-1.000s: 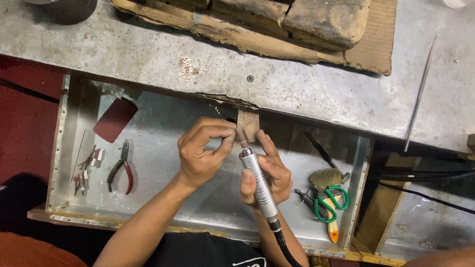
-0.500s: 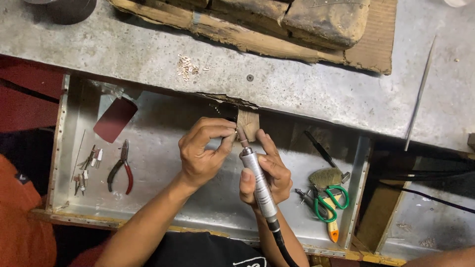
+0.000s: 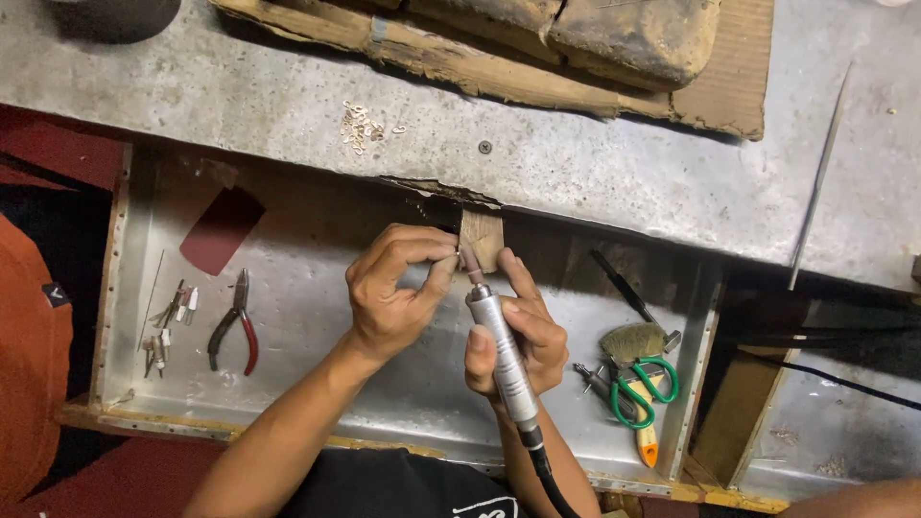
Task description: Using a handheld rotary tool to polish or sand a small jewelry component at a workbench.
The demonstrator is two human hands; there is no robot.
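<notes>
No packages, labels, signs or screens in view, only bench tools

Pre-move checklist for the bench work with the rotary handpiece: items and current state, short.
1. Right hand wrapped firmly around the silver cylindrical rotary handpiece: ok.
2. Left hand fingers pinched at the handpiece tip: ok; the piece they pinch is too small to see.
3. Tip resting by the worn wooden bench peg: ok.
4. Black cable running free off the bottom edge: ok.
5. Tip spinning or stopped: cannot tell.
6. Red-handled pliers and green-handled scissors lying apart from both hands in the metal tray: ok.
</notes>
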